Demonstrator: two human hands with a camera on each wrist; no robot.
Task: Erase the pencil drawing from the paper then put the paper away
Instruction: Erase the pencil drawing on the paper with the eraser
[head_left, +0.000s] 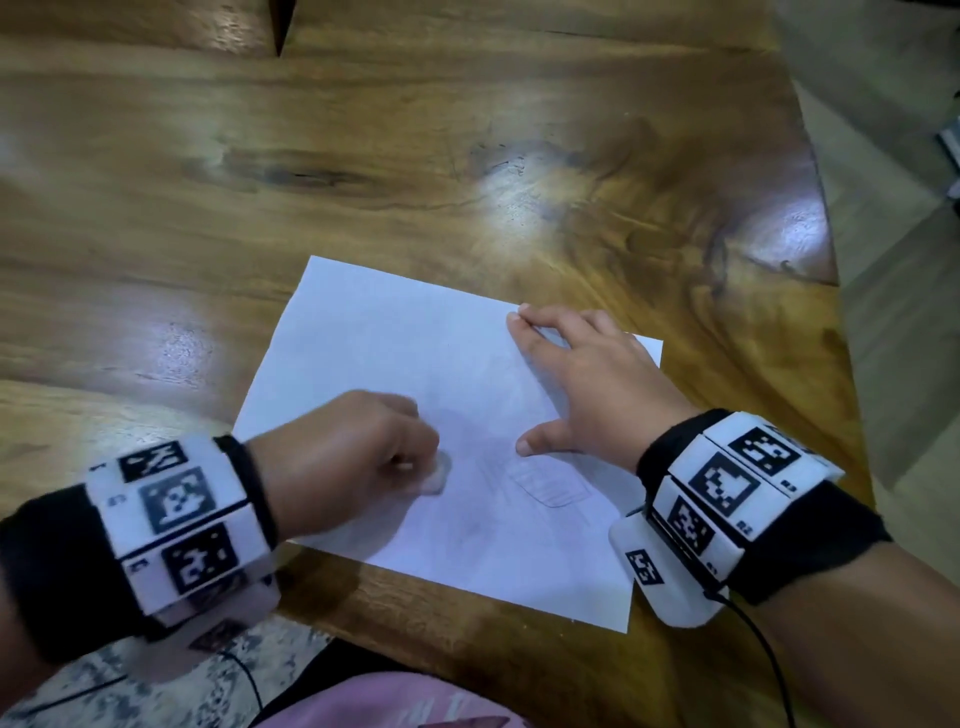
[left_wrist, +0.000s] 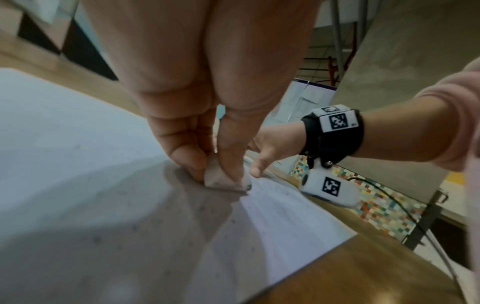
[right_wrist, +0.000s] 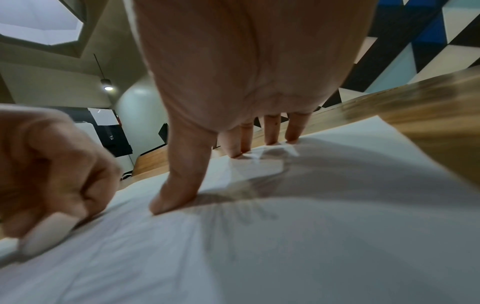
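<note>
- On the wooden counter (head_left: 363, 156), the paper (head_left: 374, 332) lies flat; a faint pencil drawing (head_left: 550, 488) is visible, with no legible writing.
- Left hand (head_left: 348, 457) pinches a white eraser (left_wrist: 223, 179) against the sheet.
- Right hand (head_left: 587, 384) presses the paper, fingers (right_wrist: 270, 131) spread and straight.

My left wristband (head_left: 171, 519) bears black-and-white square codes and tiny blurred marks; my right wristband (head_left: 727, 488) too; I can read neither

Glossy wooden table (head_left: 415, 156); speckled floor (head_left: 156, 691); hanging ceiling lamp (right_wrist: 106, 84)
</note>
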